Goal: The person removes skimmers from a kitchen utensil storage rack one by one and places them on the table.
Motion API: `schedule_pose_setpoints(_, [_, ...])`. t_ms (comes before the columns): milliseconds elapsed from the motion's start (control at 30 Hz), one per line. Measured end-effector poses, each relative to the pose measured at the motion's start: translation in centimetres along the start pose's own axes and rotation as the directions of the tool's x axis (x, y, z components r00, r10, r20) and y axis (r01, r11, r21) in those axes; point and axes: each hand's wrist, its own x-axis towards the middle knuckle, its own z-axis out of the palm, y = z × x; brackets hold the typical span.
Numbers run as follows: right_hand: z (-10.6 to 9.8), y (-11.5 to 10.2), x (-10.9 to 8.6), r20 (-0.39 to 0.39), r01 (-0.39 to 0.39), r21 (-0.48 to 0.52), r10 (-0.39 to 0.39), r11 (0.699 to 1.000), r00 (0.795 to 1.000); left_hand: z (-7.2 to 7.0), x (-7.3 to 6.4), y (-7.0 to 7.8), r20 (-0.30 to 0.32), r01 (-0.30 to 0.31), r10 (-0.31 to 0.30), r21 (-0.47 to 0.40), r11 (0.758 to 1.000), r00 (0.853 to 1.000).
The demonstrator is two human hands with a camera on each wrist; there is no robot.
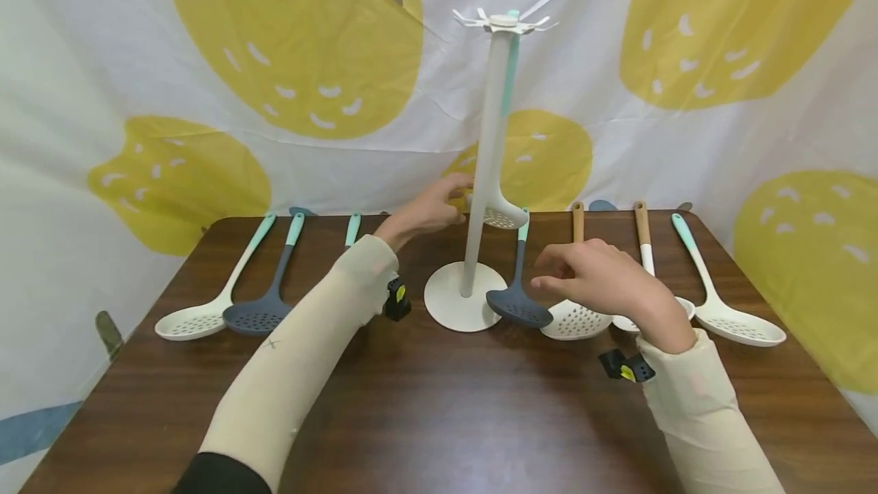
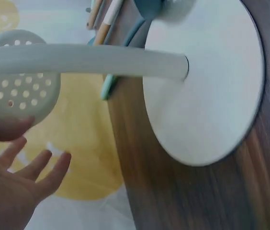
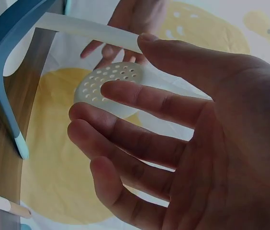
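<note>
A white utensil stand (image 1: 478,158) rises from a round base on the table. From its top hangs a white skimmer (image 1: 504,213) with a mint handle end, partly behind the pole. My left hand (image 1: 430,208) is beside the pole, its fingers spread and its thumb (image 2: 10,127) at the rim of the skimmer's perforated head (image 2: 29,91); whether they touch I cannot tell. My right hand (image 1: 604,280), fingers loosely bent and holding nothing, hovers right of the stand. Nearest it are a dark grey skimmer (image 1: 519,305) and a white skimmer with a wooden handle (image 1: 578,320).
On the table's left lie a white skimmer (image 1: 195,320) and a dark grey skimmer (image 1: 257,315); my left arm mostly hides a mint-handled utensil (image 1: 353,229). Further right are another wooden-handled utensil (image 1: 642,223) and a white skimmer (image 1: 741,325). A patterned cloth (image 1: 329,174) hangs behind.
</note>
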Motion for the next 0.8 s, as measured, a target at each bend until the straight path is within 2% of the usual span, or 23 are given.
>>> schedule_pose_setpoints(167, [0.1,0.3,0.1,-0.002,-0.028,-0.035,0.028,0.999,1.000,1.1,0.9,-0.1,-0.031,-0.046,0.046,-0.006,0.999,0.998])
schedule_pose_setpoints(233, [0.1,0.4,0.2,0.001,-0.033,-0.038,0.033,0.999,0.999,1.3,1.0,-0.1,-0.046,-0.027,0.027,0.002,1.000,0.999])
schedule_pose_setpoints(433, [0.0,0.4,0.3,0.029,-0.032,-0.007,0.032,0.999,0.999,1.3,0.6,-0.4,-0.023,-0.003,0.002,-0.068,0.998,1.000])
schedule_pose_setpoints(800, [0.2,0.7,0.2,0.036,-0.031,0.004,0.031,1.000,0.999,1.1,0.2,-0.1,-0.002,0.000,0.000,-0.130,0.991,1.000])
